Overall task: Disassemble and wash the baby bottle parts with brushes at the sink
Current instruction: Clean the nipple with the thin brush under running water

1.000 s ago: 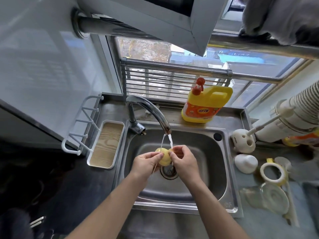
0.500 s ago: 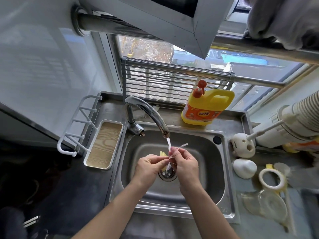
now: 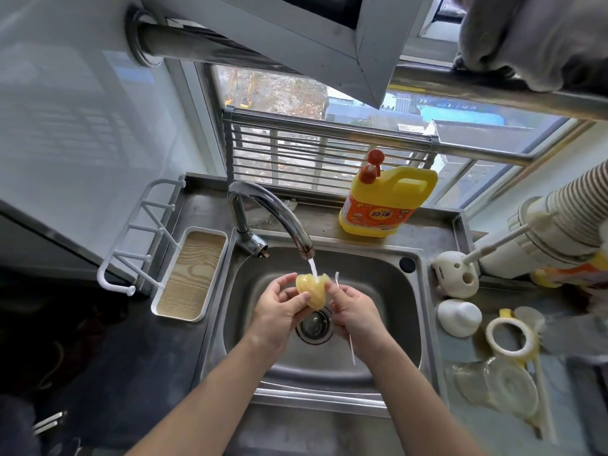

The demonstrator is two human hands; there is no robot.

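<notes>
Teat (image 3: 312,291) in left hand (image 3: 279,307) looked soft, translucent, rubbery; stick (image 3: 351,348) in right hand (image 3: 353,311) white plastic. Sink (image 3: 378,327) under them was brushed steel, tap (image 3: 273,209) beyond polished, glossy metal. Tray (image 3: 189,274) to their left: wood-grain base.

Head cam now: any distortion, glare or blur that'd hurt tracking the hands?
Head view: strong wide-angle warp, the metal rack and sink edges splay. Head view: backlit by window daylight, sheen on the sink wall. Head view: left hand, right hand, yellowish silicone part and thin white stick read fairly sharp; clear parts on the right counter are soft.
</notes>
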